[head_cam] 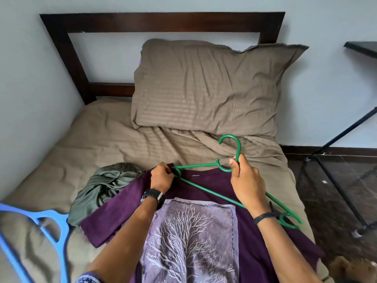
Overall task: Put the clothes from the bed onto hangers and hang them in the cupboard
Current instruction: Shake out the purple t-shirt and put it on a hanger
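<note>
Right hand: we see the right hand (245,181) up over the collar end of the shirt, thumb and fingers curled round the stem of the green hanger (206,187) just under its hook.
Left hand: the left hand (162,177) is curled in at the hanger's left end, pinching there at the shirt's shoulder; we cannot tell whether it has the fabric, the plastic, or both.
Green hanger: held across the top of the shirt, hook pointing up toward the pillow, its long bar slanting down to the right, and its far end sticking out past the right wrist and over the shirt's right edge.
Purple T-shirt: the purple T-shirt (214,184) lies flat on the bed, front up, collar toward the pillow, with a pale tree print across the chest and one sleeve spread out to the left.
Green garment: we spot a crumpled olive-green garment (106,183) just beside the shirt's left shoulder, touching the sleeve.
Blue hanger: a blue hanger (51,225) shows at the lower left, close to the camera and blurred.
Bed: the bed (102,139) wears a tan striped sheet, rumpled below the pillow.
Pillow: a tan pillow (208,86) leans on the dark wooden headboard (159,22).
Wrists: a dark watch (152,196) on the left, a dark band (264,217) on the right.
Right side: a black metal frame (334,180) stands on the dark floor beside the bed.
</note>
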Motion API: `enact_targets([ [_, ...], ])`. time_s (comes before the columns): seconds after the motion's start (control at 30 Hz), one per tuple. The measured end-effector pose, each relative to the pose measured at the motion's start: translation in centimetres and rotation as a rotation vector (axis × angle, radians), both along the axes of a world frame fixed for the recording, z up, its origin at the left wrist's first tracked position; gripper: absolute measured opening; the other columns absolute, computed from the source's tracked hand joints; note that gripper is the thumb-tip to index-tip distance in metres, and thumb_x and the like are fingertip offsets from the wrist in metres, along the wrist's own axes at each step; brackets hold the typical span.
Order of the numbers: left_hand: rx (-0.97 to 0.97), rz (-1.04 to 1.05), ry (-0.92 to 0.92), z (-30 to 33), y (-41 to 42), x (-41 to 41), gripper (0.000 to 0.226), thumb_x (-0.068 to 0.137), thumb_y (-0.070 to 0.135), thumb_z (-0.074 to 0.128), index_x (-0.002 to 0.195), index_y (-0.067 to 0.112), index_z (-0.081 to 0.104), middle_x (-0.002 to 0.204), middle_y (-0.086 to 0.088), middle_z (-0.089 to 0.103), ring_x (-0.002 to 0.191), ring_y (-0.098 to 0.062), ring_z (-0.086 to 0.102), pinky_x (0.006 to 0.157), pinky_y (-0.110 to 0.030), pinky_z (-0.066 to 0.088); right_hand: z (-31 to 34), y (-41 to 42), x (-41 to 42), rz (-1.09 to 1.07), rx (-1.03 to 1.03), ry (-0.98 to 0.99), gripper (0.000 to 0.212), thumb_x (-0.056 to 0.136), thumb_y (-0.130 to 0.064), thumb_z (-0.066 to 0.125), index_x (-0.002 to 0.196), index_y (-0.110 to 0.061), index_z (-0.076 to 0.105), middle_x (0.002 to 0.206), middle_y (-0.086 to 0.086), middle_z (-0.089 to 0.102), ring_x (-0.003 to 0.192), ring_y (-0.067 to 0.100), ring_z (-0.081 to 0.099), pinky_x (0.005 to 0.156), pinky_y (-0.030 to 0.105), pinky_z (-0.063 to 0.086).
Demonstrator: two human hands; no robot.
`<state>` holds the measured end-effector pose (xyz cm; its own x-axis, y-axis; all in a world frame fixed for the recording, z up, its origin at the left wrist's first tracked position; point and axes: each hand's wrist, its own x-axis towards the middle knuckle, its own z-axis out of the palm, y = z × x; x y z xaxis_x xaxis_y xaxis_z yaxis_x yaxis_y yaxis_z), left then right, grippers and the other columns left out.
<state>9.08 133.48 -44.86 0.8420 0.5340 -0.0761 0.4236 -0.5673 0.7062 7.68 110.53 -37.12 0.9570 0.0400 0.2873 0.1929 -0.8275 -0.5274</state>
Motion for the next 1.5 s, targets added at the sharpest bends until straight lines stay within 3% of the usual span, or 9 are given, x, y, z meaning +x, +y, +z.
enact_targets([
  [0.33,0.132,-0.230,-0.215,1.2,-0.1,-1.6,0.038,0.078,-0.013,0.054,0.112,-0.002,0.065,0.114,-0.018,0.061,0.102,-0.031,0.059,0.090,-0.027,0.043,0.4,-0.3,0.0,0.060,-0.023,-0.022,0.029,0.100,-0.032,0.038,0.110,-0.008,0.052,0.091,0.019,0.067,0.089,0.043,0.058,0.062,0.042,0.038],
  [0.53,0.119,-0.297,-0.297,3.0,-0.6,-3.2,0.035,0.081,-0.005,0.063,0.115,0.001,0.065,0.114,-0.011,0.060,0.083,-0.015,0.056,0.078,-0.009,0.039,0.7,0.9,0.6,0.077,0.020,-0.037,0.030,0.100,-0.032,0.040,0.108,-0.006,0.052,0.090,0.021,0.066,0.089,0.043,0.059,0.066,0.044,0.042],
  [0.63,0.099,-0.268,-0.347,4.4,-0.1,-3.8,0.033,0.081,-0.005,0.065,0.113,0.003,0.066,0.114,-0.009,0.060,0.083,-0.020,0.061,0.078,-0.015,0.045,1.6,0.9,0.9,0.095,0.088,-0.005,0.028,0.100,-0.031,0.041,0.102,-0.006,0.052,0.091,0.020,0.066,0.092,0.042,0.058,0.070,0.045,0.042],
  [0.77,0.106,-0.231,-0.283,5.6,1.4,-3.9,0.034,0.081,-0.003,0.065,0.114,0.004,0.066,0.115,-0.009,0.060,0.084,-0.021,0.061,0.074,-0.002,0.038,2.5,-0.4,1.6,0.103,0.165,-0.007,0.025,0.098,-0.031,0.044,0.095,-0.009,0.055,0.090,0.017,0.067,0.091,0.041,0.059,0.070,0.044,0.044],
  [1.0,0.107,-0.388,-0.196,6.1,1.8,-3.8,0.040,0.078,-0.002,0.066,0.117,0.006,0.065,0.117,-0.011,0.061,0.105,-0.023,0.059,0.091,-0.020,0.038,2.3,-1.3,2.0,0.120,0.180,0.011,0.022,0.098,-0.033,0.044,0.094,-0.015,0.056,0.092,0.008,0.069,0.091,0.036,0.060,0.073,0.043,0.047],
  [1.1,0.044,-0.454,-0.200,6.7,1.3,-3.8,0.040,0.079,-0.005,0.065,0.118,0.006,0.065,0.119,-0.009,0.060,0.083,-0.017,0.060,0.083,-0.024,0.046,2.0,-0.4,1.9,0.145,0.196,0.021,0.022,0.098,-0.031,0.045,0.094,-0.013,0.057,0.089,0.003,0.068,0.090,0.034,0.061,0.072,0.041,0.046],
  [1.2,-0.041,-0.502,-0.190,7.3,0.6,-4.2,0.038,0.081,-0.006,0.062,0.117,0.007,0.064,0.117,-0.007,0.060,0.053,-0.002,0.058,0.060,-0.012,0.047,1.5,1.2,1.6,0.198,0.207,0.031,0.022,0.098,-0.030,0.046,0.093,-0.013,0.057,0.084,0.007,0.066,0.086,0.034,0.061,0.071,0.041,0.046],
  [1.33,-0.145,-0.515,-0.165,8.5,0.1,-4.7,0.031,0.085,0.003,0.065,0.115,0.008,0.063,0.103,-0.013,0.069,0.052,-0.008,0.061,0.061,-0.022,0.052,1.1,3.8,1.4,0.323,0.246,0.047,0.021,0.098,-0.031,0.045,0.092,-0.013,0.055,0.072,-0.002,0.062,0.074,0.026,0.061,0.070,0.045,0.049],
  [1.5,0.315,-0.499,-0.262,10.9,1.9,-4.5,0.024,0.086,0.030,0.067,0.109,0.022,0.069,0.089,0.002,0.062,0.084,-0.007,0.050,0.082,-0.022,0.036,2.2,6.1,2.0,0.440,0.310,0.082,0.022,0.099,-0.026,0.044,0.095,-0.008,0.056,0.061,-0.011,0.047,0.063,0.014,0.048,0.070,0.041,0.046],
])
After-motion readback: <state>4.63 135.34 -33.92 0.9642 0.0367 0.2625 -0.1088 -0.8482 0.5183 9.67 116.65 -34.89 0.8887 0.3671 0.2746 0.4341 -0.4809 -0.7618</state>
